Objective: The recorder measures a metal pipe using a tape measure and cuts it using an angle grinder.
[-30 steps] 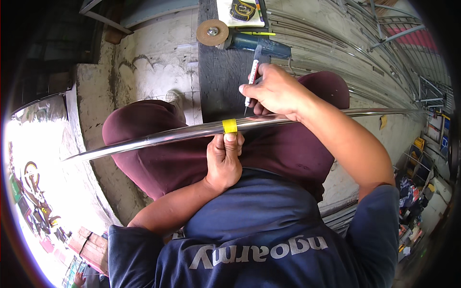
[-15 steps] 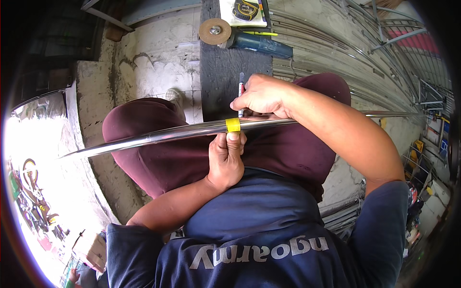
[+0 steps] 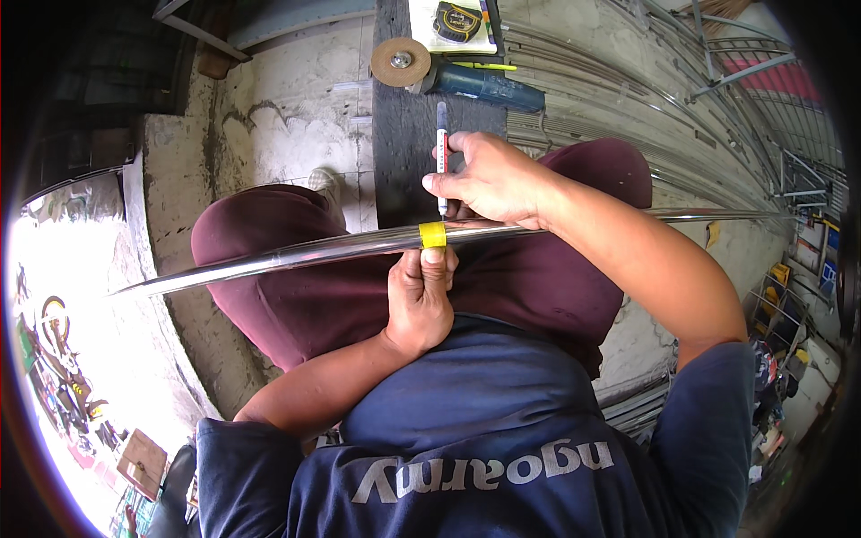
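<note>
- Right hand (image 3: 498, 179): grips the pen (image 3: 441, 148) between thumb and fingers, nib end down by the band's right edge. Can't tell if the nib touches metal.
- Left hand (image 3: 420, 296): pinches the yellow band (image 3: 432, 235) from the near side, thumb up against it.
- Step in hand reads as drawing along the band's edge. Run the nib tight to that edge, light even pressure, one pen angle throughout.
- Seat the band flat and square first; any skew would likely carry straight into the line.
- Pinch firmly enough that pen pressure can't slide the band. Polished metal probably offers little grip.
- Pipe (image 3: 296, 258): lies across both thighs (image 3: 260, 220), in front of the board (image 3: 413, 125). Brace it against rolling; if turning it, turn band and pipe together.
- Rest the right wrist against the pipe for a steadier stroke.
- Grinder (image 3: 489, 87): crosses the board, disc at its left edge, tail past its right edge. Mind the pen hand's clearance.
- Tape measure (image 3: 457, 22): on the notebook (image 3: 430, 40), board's far end. Handy for rechecking position.
</note>
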